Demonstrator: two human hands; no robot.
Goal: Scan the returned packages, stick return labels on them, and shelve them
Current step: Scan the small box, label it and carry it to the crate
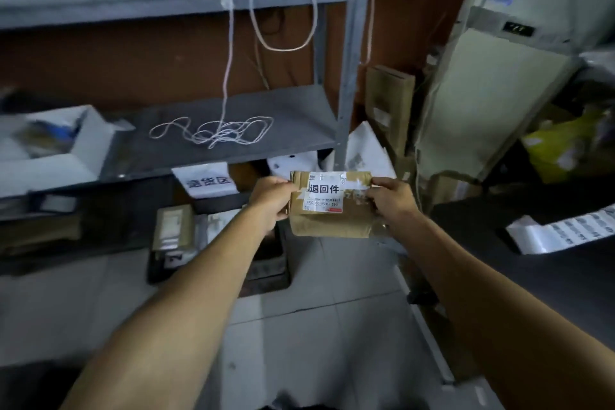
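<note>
A small brown cardboard package (332, 225) hangs in the air in front of the grey metal shelf unit (213, 140). A white return label (323, 191) with bold black characters is stuck on its top face. My left hand (271, 201) grips the package's left edge. My right hand (391, 198) grips its right edge. The package is level with the gap under the middle shelf board, just right of a white sign (208, 180) hanging from that board.
A coiled white cable (216, 133) lies on the middle shelf, and white parcels (50, 146) sit at its left. Boxes (173, 233) fill the floor level below. A dark counter (549, 263) with a label strip (565, 233) stands at right, a white appliance (492, 93) behind it.
</note>
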